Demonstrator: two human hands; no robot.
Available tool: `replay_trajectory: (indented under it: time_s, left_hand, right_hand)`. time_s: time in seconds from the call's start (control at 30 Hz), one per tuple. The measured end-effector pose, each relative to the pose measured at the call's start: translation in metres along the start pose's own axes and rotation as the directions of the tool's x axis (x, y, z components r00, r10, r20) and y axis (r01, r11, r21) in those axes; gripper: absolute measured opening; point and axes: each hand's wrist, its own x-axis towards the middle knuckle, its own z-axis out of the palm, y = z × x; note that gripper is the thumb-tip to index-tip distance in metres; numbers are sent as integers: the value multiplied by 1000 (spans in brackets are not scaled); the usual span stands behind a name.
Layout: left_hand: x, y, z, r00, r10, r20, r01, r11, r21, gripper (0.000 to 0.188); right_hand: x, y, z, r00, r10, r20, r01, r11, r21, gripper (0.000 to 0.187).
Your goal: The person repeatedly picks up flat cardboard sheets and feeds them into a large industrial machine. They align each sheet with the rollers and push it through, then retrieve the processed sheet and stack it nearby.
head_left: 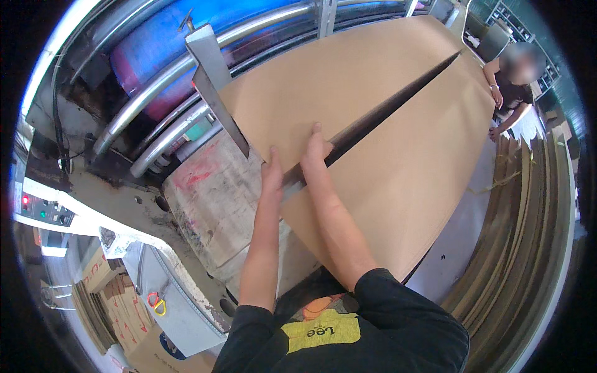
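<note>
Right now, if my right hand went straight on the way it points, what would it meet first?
Probably the left cardboard sheet, which your right hand seems to touch; depth is unclear.

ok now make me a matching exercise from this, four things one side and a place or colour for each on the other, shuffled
Things
1. left hand
2. stack of cardboard
3. big roller
4. shirt

Places and colours
A. blue with pinkish patches
B. black with a yellow patch
C. at the near end of a cardboard sheet
D. along the right side of the picture

Right pairs: 1-C, 2-D, 3-A, 4-B
</note>
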Motion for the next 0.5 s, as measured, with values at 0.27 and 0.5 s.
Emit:
replay_trajectory:
  time_s: [0.27, 0.5]
  left_hand:
    - [5, -11, -1, 998, 59, -13, -59, 998, -21, 72]
    - [7, -13, -2, 998, 58, 12, -58, 998, -39, 80]
  right_hand:
    - [18, 13, -5, 1000, -5, -26, 4, 999, -48, 71]
    - [21, 13, -9, 1000, -7, 8, 8, 1000, -19, 66]
